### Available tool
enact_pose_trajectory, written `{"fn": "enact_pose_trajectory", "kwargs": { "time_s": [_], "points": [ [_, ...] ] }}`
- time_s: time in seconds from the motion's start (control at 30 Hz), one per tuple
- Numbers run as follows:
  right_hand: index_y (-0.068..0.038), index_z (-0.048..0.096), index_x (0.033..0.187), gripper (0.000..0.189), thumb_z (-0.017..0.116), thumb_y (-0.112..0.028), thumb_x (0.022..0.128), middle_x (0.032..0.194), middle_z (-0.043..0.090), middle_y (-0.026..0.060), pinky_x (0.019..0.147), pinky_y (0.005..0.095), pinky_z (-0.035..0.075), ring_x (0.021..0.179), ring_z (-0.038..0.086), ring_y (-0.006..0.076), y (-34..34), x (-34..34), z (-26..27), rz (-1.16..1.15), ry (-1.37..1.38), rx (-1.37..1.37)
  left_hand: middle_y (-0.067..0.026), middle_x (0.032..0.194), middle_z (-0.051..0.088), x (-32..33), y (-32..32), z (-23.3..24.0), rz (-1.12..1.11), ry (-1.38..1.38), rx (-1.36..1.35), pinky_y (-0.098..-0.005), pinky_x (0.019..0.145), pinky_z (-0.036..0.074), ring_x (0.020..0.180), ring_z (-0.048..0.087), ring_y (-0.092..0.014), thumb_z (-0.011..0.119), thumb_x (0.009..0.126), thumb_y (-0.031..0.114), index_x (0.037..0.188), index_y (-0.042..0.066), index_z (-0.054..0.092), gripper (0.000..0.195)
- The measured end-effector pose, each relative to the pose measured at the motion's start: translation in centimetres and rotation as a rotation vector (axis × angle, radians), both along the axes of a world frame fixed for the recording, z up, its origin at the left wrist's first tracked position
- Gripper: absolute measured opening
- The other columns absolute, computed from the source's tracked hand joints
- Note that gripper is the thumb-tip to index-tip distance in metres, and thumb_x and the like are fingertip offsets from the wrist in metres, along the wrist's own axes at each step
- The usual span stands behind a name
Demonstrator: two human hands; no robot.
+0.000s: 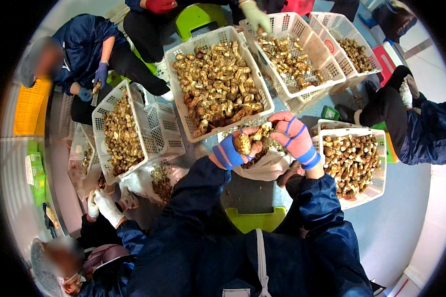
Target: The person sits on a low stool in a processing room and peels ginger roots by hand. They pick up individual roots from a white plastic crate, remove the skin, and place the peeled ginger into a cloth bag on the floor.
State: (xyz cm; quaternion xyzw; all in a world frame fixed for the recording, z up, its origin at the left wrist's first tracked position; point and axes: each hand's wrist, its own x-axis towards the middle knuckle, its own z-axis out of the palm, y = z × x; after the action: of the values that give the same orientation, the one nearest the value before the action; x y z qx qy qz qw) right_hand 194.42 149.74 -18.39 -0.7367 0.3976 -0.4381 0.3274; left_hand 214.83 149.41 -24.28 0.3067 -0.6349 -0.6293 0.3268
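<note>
My left hand, in a pink and blue striped glove, is closed on a brown mushroom with a rounded cap. My right hand, gloved alike, has its fingertips at the end of a pale mushroom stem between both hands; whether it grips the stem or a small tool is unclear. Below the hands a white sack holds dark scraps. Just beyond them stands a white perforated plastic crate full of mushrooms. To the right is another crate of mushrooms, near my right forearm.
More mushroom crates stand at left and upper right. Several co-workers sit around; a gloved hand reaches into the upper right crate, and white-gloved hands work at lower left. A green stool is beneath me.
</note>
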Motion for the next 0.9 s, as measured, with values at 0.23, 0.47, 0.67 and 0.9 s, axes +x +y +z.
{"fn": "enact_pose_trajectory", "kwargs": {
  "time_s": [0.23,0.47,0.67,0.9],
  "points": [
    [-0.001,0.053,0.073,0.009,0.062,-0.004,0.073,0.086,0.060,0.0093,0.071,0.0288,0.043,0.078,0.055,0.0207,0.1,0.3,-1.1,-0.066,-0.112,0.254,-0.0048,0.076,0.056,0.3,-0.4,-0.1,-0.106,0.455,0.755,-0.0253,0.060,0.044,0.064,0.053,-0.012,0.054,0.085,0.012,0.111,-0.002,0.048,0.030],
    [0.000,0.051,0.067,0.015,0.057,-0.006,0.079,0.083,0.062,0.0089,0.067,0.0249,0.044,0.072,0.055,0.0123,-0.1,-0.8,-1.5,-0.262,-0.413,0.570,-0.0053,0.088,0.059,-1.1,-1.3,-0.6,0.014,0.377,0.771,-0.0252,0.064,0.049,0.077,0.058,-0.015,0.051,0.087,0.020,0.109,0.001,0.051,0.030],
    [-0.002,0.050,0.067,0.014,0.058,-0.007,0.078,0.093,0.060,0.0113,0.070,0.0244,0.044,0.072,0.055,0.0132,0.7,-1.6,-0.6,-0.209,-0.642,0.736,-0.0049,0.097,0.054,-2.1,-1.7,2.2,0.168,0.003,0.108,-0.0268,0.082,0.041,0.092,0.049,-0.011,0.057,0.080,0.009,0.110,0.003,0.049,0.032],
    [-0.003,0.052,0.069,0.012,0.060,-0.007,0.076,0.092,0.060,0.0074,0.074,0.0242,0.041,0.080,0.051,0.0104,0.7,-1.4,-1.4,-0.223,-0.427,0.606,-0.0103,0.095,0.059,-3.6,-1.3,3.0,0.327,-0.234,-0.365,-0.0328,0.087,0.040,0.091,0.056,-0.024,0.065,0.069,0.005,0.095,0.005,0.056,0.028]
  ]
}}
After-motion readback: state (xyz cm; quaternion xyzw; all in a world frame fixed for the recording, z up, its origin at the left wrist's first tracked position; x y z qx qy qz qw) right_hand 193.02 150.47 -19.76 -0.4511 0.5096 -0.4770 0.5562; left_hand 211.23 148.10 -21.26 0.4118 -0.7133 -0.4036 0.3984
